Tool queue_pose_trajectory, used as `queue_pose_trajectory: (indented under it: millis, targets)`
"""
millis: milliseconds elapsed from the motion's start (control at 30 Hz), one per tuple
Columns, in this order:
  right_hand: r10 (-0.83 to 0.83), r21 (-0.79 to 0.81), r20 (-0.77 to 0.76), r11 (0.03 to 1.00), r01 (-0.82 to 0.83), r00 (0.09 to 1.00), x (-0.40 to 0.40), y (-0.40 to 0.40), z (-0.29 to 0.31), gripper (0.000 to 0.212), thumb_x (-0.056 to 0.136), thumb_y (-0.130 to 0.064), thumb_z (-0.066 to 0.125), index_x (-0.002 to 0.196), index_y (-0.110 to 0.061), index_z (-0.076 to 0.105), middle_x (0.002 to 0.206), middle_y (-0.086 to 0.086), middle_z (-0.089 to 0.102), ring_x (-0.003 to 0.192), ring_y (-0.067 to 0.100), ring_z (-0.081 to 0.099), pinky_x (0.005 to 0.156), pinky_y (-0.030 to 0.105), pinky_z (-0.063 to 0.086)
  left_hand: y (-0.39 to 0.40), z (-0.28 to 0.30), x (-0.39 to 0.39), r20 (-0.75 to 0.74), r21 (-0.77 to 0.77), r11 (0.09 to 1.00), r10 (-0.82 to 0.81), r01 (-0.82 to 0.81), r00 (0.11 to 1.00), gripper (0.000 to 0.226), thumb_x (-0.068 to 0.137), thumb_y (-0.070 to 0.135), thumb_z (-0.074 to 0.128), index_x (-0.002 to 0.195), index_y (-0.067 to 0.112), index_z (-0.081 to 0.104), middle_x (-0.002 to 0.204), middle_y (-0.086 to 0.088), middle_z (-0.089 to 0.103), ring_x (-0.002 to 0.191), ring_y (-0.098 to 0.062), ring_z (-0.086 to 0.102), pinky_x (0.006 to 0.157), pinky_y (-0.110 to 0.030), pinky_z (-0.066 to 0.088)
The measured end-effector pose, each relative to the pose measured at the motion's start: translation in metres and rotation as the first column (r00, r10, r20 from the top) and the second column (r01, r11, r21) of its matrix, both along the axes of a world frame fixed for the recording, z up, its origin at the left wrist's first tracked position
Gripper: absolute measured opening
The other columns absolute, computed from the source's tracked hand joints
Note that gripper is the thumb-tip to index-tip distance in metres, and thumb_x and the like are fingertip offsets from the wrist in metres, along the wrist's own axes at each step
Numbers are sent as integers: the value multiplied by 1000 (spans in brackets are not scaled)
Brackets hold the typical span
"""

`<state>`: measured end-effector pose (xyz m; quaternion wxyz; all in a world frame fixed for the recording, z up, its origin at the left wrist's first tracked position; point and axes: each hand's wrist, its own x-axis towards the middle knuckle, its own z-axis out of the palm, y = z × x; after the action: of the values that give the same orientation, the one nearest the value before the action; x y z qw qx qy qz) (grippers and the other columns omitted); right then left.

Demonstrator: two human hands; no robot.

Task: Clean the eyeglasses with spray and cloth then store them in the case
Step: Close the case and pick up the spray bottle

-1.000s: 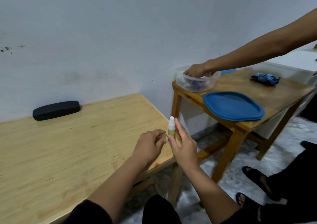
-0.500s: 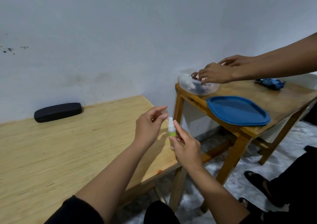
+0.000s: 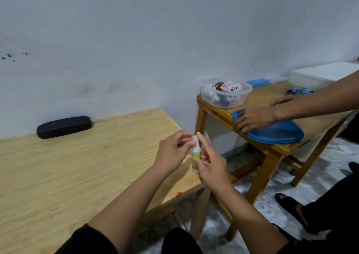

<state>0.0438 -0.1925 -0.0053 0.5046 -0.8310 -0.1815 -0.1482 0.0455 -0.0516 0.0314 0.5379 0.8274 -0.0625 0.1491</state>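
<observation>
A small white spray bottle (image 3: 195, 157) with a green label stands upright in the air over the right corner of the light wooden table (image 3: 77, 172). My right hand (image 3: 210, 161) holds its body. My left hand (image 3: 174, 151) pinches a small clear cap (image 3: 194, 138) at the bottle's top. A closed black eyeglass case (image 3: 64, 127) lies at the table's far edge against the wall. No eyeglasses or cloth are in view.
A second wooden table (image 3: 272, 146) stands to the right. On it are a clear tub (image 3: 226, 95) of small plush toys, a blue lid (image 3: 275, 133), a blue toy car (image 3: 299, 91) and a blue box (image 3: 258, 82). Another person's hands (image 3: 254, 118) rest on the lid; their legs are at right.
My left hand rose from the table edge to the top of the bottle and now pinches its cap. The other person's hands moved from the tub to the blue lid.
</observation>
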Motion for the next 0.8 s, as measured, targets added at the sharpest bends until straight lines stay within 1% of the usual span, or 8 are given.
queue_pose_trajectory:
  millis: [67, 133, 200, 333, 433, 500, 667, 800]
  targets:
    - [-2, -25, 8, 1000, 2, 1000, 1, -1, 0, 73, 85, -7, 61, 130, -56, 30, 100, 1, 60, 80, 7, 63, 70, 12, 53, 1, -7, 0, -22, 77, 997, 5, -4, 1000, 23, 88, 29, 59, 110, 22, 64, 105, 8, 69, 96, -1, 62, 83, -11, 46]
    - [14, 6, -30, 1000, -14, 999, 1, -2, 2, 70, 85, -4, 59, 128, -53, 34, 102, 1, 59, 83, 1, 62, 65, 9, 51, 2, -15, -2, -59, 191, 981, 34, -22, 998, 27, 91, 31, 54, 115, 21, 63, 113, 3, 68, 103, -10, 60, 90, -23, 46]
    - [21, 25, -56, 999, -20, 998, 0, -3, 5, 69, 85, -2, 59, 124, -53, 34, 103, 1, 59, 82, 1, 63, 65, 9, 52, 5, -25, -3, -94, 298, 954, 70, -39, 993, 30, 93, 32, 49, 118, 21, 61, 119, 0, 65, 108, -16, 58, 95, -30, 44]
    - [19, 27, -84, 999, -17, 996, 0, -6, 8, 69, 84, -2, 62, 117, -55, 34, 105, 2, 61, 87, 7, 66, 73, 22, 58, 9, -51, -4, -104, 485, 874, 84, -23, 991, 33, 91, 33, 52, 122, 23, 58, 125, 3, 61, 114, -13, 53, 98, -25, 39]
    - [19, -3, -67, 1000, -19, 998, -1, -6, 9, 74, 83, -4, 63, 112, -64, 30, 103, -2, 59, 87, 7, 66, 77, 26, 58, 11, -58, -1, -86, 514, 858, 77, -22, 993, 35, 90, 34, 54, 123, 23, 58, 126, 4, 60, 116, -11, 51, 100, -24, 37]
    - [15, -36, -47, 999, -16, 999, -2, -6, 7, 77, 84, -6, 63, 114, -67, 26, 103, -5, 57, 88, 6, 65, 79, 26, 58, 11, -58, 0, -77, 516, 856, 79, -28, 994, 36, 89, 34, 55, 123, 23, 58, 127, 4, 60, 117, -11, 51, 101, -25, 37]
    - [29, -74, -29, 997, -31, 999, -2, -5, 4, 71, 86, -6, 60, 132, -50, 29, 101, -6, 54, 88, 9, 65, 79, 19, 55, 13, -62, 2, -53, 534, 845, 72, -32, 996, 37, 89, 35, 54, 124, 22, 57, 129, 4, 59, 119, -13, 49, 104, -26, 36]
    - [27, -64, -45, 998, -30, 999, -3, -6, 3, 64, 85, -2, 59, 133, -38, 35, 100, -3, 57, 87, 7, 66, 75, 9, 51, 12, -62, 2, -43, 540, 841, 80, -44, 996, 37, 90, 35, 53, 124, 23, 57, 129, 4, 58, 120, -12, 48, 104, -26, 35]
